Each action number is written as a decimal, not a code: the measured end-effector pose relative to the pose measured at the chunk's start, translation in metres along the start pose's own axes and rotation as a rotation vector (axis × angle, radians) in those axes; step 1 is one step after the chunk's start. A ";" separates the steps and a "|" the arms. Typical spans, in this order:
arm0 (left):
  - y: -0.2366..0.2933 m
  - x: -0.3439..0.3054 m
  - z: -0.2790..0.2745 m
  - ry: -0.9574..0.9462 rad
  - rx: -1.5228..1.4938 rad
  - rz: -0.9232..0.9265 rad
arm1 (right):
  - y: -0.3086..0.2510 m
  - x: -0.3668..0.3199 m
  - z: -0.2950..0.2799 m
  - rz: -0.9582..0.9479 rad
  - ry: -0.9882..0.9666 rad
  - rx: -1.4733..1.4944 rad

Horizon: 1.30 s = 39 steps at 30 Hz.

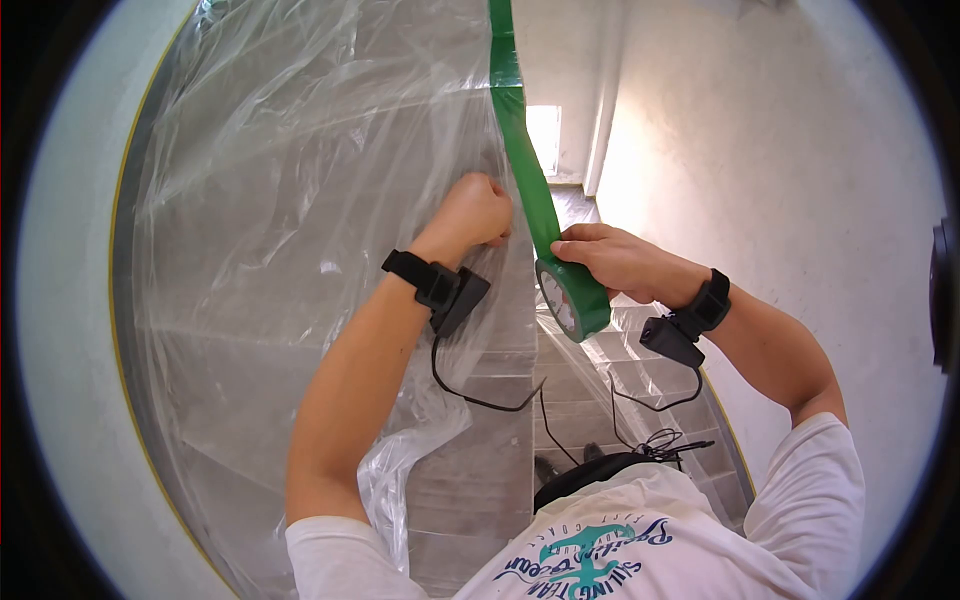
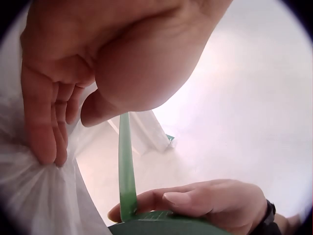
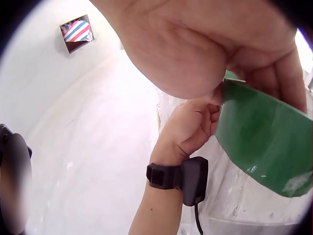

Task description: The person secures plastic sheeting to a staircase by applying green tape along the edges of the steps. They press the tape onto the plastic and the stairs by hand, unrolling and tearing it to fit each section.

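Observation:
Clear plastic film (image 1: 290, 200) hangs in folds on the left, with green tape (image 1: 538, 200) along its right edge. My left hand (image 1: 472, 212) is at the film near that edge; in the left wrist view its fingertips (image 2: 51, 159) touch gathered film, the thumb apart from them. My right hand (image 1: 635, 262) grips the green tape roll (image 1: 592, 305), thumb on the tape near where the strip leaves the roll. The strip runs upward from the roll, between the two hands. In the right wrist view the roll (image 3: 264, 132) partly hides the right fingers.
A pale wall (image 1: 760, 130) rises on the right, and a bright opening (image 1: 544, 135) shows beyond the tape. Below are tiled flooring (image 1: 470, 500) and more film. Black cables (image 1: 665, 445) hang by the waist. A small wall recess (image 3: 76, 34) holds striped material.

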State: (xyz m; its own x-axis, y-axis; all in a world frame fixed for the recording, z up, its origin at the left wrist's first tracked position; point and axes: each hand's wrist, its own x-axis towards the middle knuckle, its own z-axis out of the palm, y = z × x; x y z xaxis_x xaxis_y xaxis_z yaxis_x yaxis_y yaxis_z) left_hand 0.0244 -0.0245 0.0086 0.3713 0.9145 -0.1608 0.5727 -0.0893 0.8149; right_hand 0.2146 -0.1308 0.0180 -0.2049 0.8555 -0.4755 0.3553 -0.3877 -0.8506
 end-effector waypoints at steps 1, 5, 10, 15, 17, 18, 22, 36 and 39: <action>-0.001 0.000 -0.003 -0.076 -0.116 -0.007 | -0.002 -0.002 0.002 0.008 0.012 -0.008; 0.001 0.002 -0.010 -0.232 -0.354 -0.080 | -0.007 -0.005 0.002 0.020 0.054 -0.084; 0.012 -0.008 -0.007 -0.225 -0.264 -0.074 | -0.011 -0.006 0.004 0.033 0.078 -0.152; 0.005 -0.005 -0.003 -0.224 -0.124 0.015 | -0.009 -0.002 0.005 0.020 0.089 -0.186; 0.003 -0.005 0.001 -0.201 -0.124 0.004 | -0.009 -0.001 0.005 0.018 0.079 -0.174; 0.002 -0.005 0.002 -0.205 -0.124 0.007 | -0.012 -0.004 0.007 0.019 0.083 -0.173; 0.003 -0.005 0.004 -0.191 -0.115 0.013 | -0.015 -0.004 0.007 0.075 0.058 -0.090; 0.000 0.000 0.005 -0.190 -0.126 0.000 | -0.002 -0.001 -0.003 0.026 0.108 -0.067; 0.001 0.002 0.006 -0.198 -0.148 -0.025 | -0.002 -0.003 -0.003 0.069 0.134 -0.146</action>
State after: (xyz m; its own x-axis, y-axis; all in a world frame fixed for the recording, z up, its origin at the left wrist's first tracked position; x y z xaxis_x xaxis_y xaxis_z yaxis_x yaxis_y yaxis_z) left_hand 0.0297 -0.0253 0.0061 0.5027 0.8192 -0.2759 0.4752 0.0047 0.8798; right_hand 0.2170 -0.1318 0.0217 -0.0555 0.8705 -0.4890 0.4950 -0.4014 -0.7707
